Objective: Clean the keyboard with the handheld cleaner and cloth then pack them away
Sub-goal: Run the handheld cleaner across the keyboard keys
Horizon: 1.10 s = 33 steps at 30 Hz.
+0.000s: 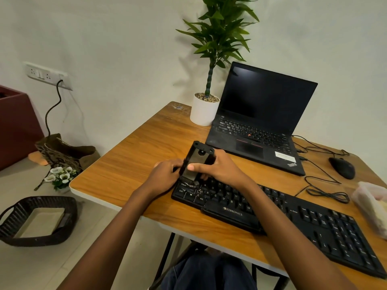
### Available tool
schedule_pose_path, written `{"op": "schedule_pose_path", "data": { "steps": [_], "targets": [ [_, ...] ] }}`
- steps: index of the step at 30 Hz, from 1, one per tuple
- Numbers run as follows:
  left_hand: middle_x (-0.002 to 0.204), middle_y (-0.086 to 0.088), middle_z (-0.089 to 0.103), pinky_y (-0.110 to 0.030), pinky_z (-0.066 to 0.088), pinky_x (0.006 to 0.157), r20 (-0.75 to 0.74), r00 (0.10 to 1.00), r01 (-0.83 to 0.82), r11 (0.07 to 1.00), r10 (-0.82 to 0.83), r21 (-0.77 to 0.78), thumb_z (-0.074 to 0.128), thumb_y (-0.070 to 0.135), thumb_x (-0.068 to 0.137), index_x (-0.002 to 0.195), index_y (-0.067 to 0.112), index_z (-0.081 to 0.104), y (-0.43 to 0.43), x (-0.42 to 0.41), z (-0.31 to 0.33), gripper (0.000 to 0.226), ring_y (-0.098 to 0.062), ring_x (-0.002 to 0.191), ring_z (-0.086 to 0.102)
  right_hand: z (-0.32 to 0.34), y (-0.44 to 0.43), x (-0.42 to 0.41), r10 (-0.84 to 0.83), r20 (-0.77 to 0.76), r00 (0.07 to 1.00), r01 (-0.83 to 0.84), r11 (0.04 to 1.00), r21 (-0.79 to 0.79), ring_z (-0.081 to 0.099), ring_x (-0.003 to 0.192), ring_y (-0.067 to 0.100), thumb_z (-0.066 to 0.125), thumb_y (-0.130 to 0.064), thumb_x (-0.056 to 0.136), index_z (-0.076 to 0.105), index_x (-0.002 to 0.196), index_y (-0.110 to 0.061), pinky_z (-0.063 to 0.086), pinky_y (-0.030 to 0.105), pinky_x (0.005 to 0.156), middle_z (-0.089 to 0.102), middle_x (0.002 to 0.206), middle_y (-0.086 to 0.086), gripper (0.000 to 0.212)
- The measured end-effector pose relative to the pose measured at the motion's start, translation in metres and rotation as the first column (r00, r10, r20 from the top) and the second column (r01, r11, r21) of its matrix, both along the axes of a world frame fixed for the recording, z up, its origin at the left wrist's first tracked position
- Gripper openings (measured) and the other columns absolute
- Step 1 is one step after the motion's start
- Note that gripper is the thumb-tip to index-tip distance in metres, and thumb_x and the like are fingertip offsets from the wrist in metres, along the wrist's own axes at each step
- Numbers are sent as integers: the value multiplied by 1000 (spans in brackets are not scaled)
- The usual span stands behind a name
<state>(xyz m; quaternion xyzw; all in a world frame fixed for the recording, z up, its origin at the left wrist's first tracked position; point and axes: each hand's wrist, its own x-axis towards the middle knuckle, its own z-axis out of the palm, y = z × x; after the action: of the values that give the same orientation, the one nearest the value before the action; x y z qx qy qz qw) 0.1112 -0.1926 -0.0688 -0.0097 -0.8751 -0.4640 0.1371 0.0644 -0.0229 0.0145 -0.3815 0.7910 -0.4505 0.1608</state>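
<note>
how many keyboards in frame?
2. The Zebronics keyboard lies along the table's near edge. The laptop's built-in keyboard sits behind it, toward the wall. None appears hidden.

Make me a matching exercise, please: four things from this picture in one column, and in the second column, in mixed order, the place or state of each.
Things
1. handheld cleaner
2. mouse
3. basket
4. laptop

Place or state
A. on the floor, left of the table
B. open, screen dark
C. held by the left hand and right hand over the keyboard
D. on the table, right of the laptop

Pairs: 1-C, 2-D, 3-A, 4-B
</note>
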Motion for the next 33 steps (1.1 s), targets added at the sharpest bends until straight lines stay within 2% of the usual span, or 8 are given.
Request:
{"op": "schedule_pose_path", "data": {
  "steps": [4, 8, 11, 15, 20, 25, 29, 33],
  "targets": [
    [133, 1, 55, -42, 33, 109, 24, 999, -25, 999, 26, -45, 51, 15, 95, 127, 19, 58, -1, -2, 0, 33, -13, 127, 46, 9, 17, -6, -7, -8, 1000, 8, 993, 117, 60, 54, 9, 73, -23, 77, 59, 81, -16, 48, 22, 49, 66, 63, -6, 17],
    [135, 3, 53, -46, 27, 112, 39, 998, -38, 999, 39, -37, 52, 17, 95, 129, 21, 56, 0, -2, 0, 34, -12, 128, 44, 17, 24, -17, -16, -15, 1000, 18, 981, 195, 64, 67, 36, 75, -24, 75, 61, 90, -5, 45, 29, 49, 70, 80, 13, 28],
    [126, -2, 61, -47, 36, 105, 17, 1000, -22, 999, 23, -33, 52, 14, 94, 120, 18, 63, -2, -1, -1, 29, -17, 119, 53, 15, 7, -8, 30, -83, 996, -14, 982, 186, 62, 61, 22, 74, -26, 76, 58, 89, -6, 47, 25, 50, 65, 75, 8, 29],
    [95, 0, 68, -44, 50, 85, 18, 999, -29, 999, 28, 20, 52, 8, 92, 91, 18, 67, 0, 3, 1, 18, -23, 94, 63, -1, -7, 3, 66, -96, 993, -61, 997, 57, 57, 55, 6, 75, -19, 76, 57, 85, -3, 46, 17, 52, 60, 69, 0, 26],
    [115, 0, 66, -46, 43, 97, -4, 999, -32, 999, 32, -44, 50, 13, 94, 112, 20, 67, -1, 1, -1, 25, -17, 110, 58, 3, 3, -5, -15, -91, 996, 18, 999, 35, 61, 58, 9, 75, -24, 75, 59, 88, -6, 50, 22, 54, 65, 73, 0, 26],
    [86, 13, 64, -38, 48, 80, 9, 999, -36, 999, 36, 37, 51, 11, 94, 83, 35, 62, 3, 4, 5, 28, -12, 86, 61, -1, -6, -1, 48, -104, 993, -42, 997, 59, 60, 61, 10, 74, -24, 76, 57, 85, -12, 50, 25, 57, 62, 73, -2, 22],
    [104, 1, 68, -42, 47, 91, -1, 1000, -6, 1000, 6, -8, 51, 11, 94, 102, 22, 68, 1, 1, 2, 22, -17, 100, 61, 4, -6, -10, -54, -124, 991, 61, 997, 55, 61, 56, 11, 74, -28, 76, 57, 88, -6, 52, 30, 54, 65, 73, 4, 30],
    [105, 4, 68, -41, 48, 89, -9, 1000, -6, 1000, 6, 26, 52, 14, 93, 103, 27, 67, 1, 1, 1, 22, -14, 101, 61, 5, -4, -8, 31, -46, 998, -27, 996, 85, 62, 57, 12, 73, -25, 78, 58, 89, -6, 51, 24, 51, 66, 74, 5, 26]
  ]
}}
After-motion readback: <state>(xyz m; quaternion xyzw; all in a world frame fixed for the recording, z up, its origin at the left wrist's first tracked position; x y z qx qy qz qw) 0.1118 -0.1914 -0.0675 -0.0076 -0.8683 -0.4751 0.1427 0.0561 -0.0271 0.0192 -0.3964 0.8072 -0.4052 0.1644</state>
